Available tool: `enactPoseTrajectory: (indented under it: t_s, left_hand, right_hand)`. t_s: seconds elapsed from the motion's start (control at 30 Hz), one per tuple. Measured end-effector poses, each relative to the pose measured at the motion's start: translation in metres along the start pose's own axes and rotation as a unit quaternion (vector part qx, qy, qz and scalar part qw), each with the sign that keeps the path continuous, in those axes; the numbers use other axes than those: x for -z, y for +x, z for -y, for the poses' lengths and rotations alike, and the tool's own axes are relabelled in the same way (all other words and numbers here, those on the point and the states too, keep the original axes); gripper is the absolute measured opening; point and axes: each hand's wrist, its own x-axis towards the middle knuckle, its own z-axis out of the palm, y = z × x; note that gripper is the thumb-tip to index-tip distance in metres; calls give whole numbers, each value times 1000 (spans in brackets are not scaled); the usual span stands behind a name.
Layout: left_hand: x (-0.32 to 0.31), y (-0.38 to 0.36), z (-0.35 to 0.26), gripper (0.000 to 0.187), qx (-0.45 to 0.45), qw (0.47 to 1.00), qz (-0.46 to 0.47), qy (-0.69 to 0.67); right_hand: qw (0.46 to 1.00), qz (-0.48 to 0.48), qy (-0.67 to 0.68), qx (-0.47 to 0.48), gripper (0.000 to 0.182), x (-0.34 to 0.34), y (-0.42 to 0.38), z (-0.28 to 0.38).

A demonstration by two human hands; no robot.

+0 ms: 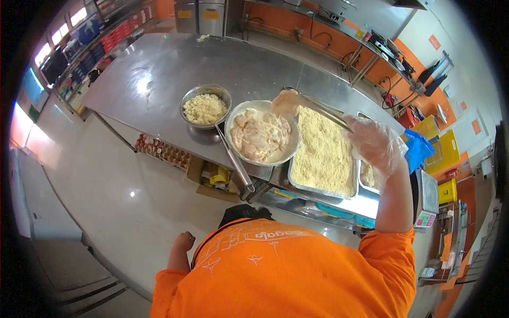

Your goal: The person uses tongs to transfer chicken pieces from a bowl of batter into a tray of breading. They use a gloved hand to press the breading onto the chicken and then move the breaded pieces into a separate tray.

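My right hand [377,142], in a clear plastic glove, grips metal tongs [326,112]. Their tips hold a pale piece of raw chicken [286,103] over the right rim of a metal bowl [231,139]. More raw chicken [260,133] in whitish liquid fills that bowl. Just right of it, under the tongs, lies a metal tray [322,192] spread with yellowish crumbs [324,153]. My left hand [184,241] hangs low by my side, away from the table, its fingers curled with nothing visible in them.
Left of the bowl, a long-handled strainer [229,100] holds pale crumbs on the steel table [159,58]. A second tray [367,177] adjoins the crumb tray. Egg cartons [161,152] and an open cardboard box [204,188] sit below. A scale [427,193] stands at right.
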Motion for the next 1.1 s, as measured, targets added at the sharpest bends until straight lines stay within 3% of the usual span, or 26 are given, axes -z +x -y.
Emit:
enactPoseTrajectory:
  t_s: [0.17,0.2,0.33,0.5,0.53,0.63,0.8,0.9,1.0,1.1]
  left_hand:
    - [-9,2,13,39,-17,1000,1,-8]
    - [-17,13,21,39,-34,999,-2,-2]
    - [-14,17,20,40,-98,989,10,114]
    - [3,-2,1,40,-29,999,-25,20]
    - [-13,13,11,41,-28,999,-31,28]
    - [0,4,-2,41,-8,999,-22,28]
    - [0,26,1,41,-52,998,-17,20]
    - [6,50,0,38,-91,992,-6,83]
    - [40,11,-44,34,-60,997,-29,36]
    - [40,27,-37,31,-109,993,-30,-14]
  right_hand:
    - [977,164,123,-52,32,-2,-3,23]
    - [993,109,23,34,32,-19,-2,16]
    - [986,135,90,-43,27,-14,-12,1]
    - [999,26,0,-26,32,-1,-49,-37]
    - [997,25,9,-70,29,12,-54,-31]
    - [996,18,50,-65,28,12,-76,-42]
    - [976,179,64,-109,26,-8,-77,-50]
    - [979,183,56,-65,26,-83,-73,-90]
    - [951,255,84,-156,33,-78,-71,-91]
    - [950,198,132,-204,35,-74,-84,-104]
